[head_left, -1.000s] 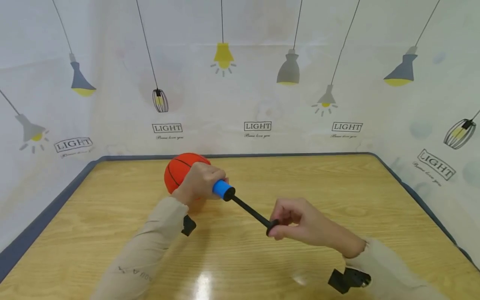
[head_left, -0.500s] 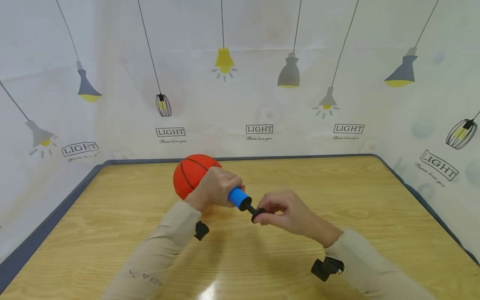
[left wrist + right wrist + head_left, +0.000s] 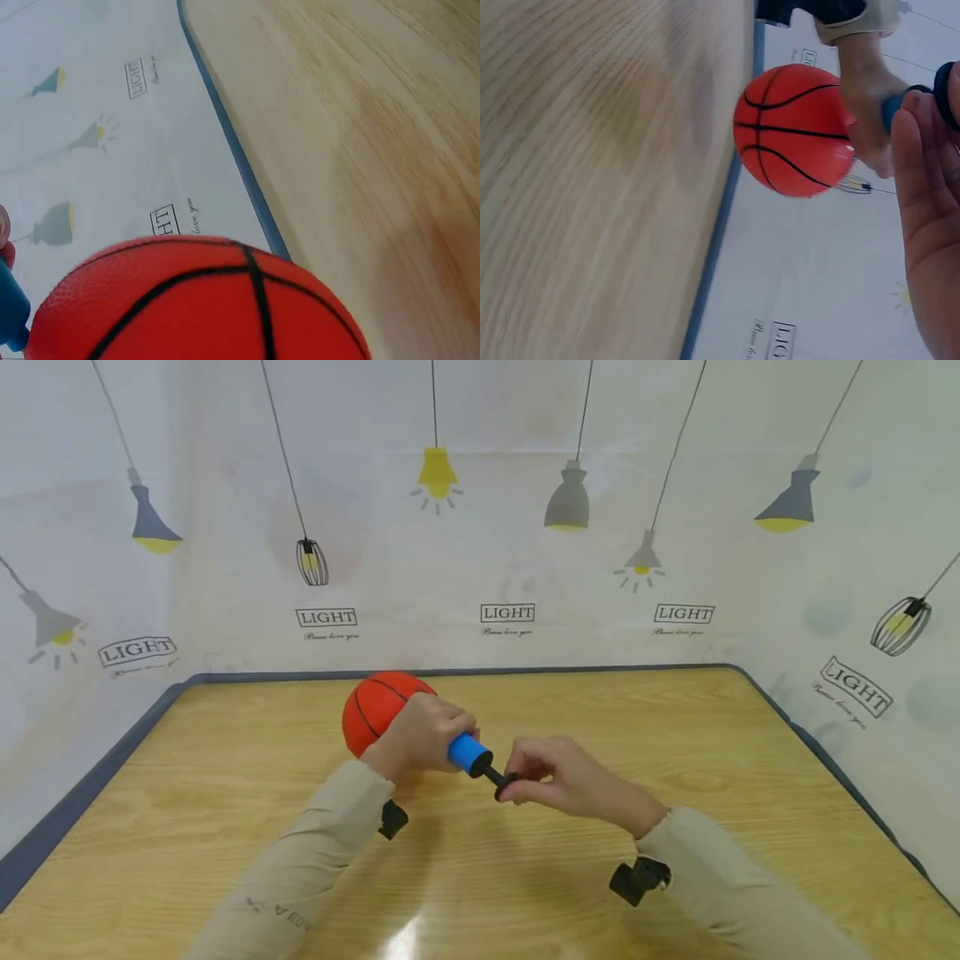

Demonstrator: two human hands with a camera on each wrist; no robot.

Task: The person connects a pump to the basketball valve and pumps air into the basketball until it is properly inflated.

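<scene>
An orange-red basketball (image 3: 378, 710) with black lines sits on the left part of the table near the back edge. My left hand (image 3: 423, 731) wraps round the blue barrel of a hand pump (image 3: 471, 755), just in front of the ball. In the left wrist view the pump's narrow end (image 3: 16, 341) meets the ball's side; whether a needle is inserted cannot be seen. My right hand (image 3: 562, 779) pinches the black pump handle (image 3: 505, 787) between thumb and fingers. Only a short piece of the black rod shows between barrel and handle.
Beneath both hands is a wooden tabletop (image 3: 637, 727) with a dark blue border. A white backdrop (image 3: 420, 560) printed with lamps stands along its back and sides. Each wrist carries a small black camera, such as the right camera (image 3: 637, 880).
One second ago the rod stood far out of the barrel; my right hand has since pushed the handle inward, toward my left hand. Over the last half second the rod's length barely differs.
</scene>
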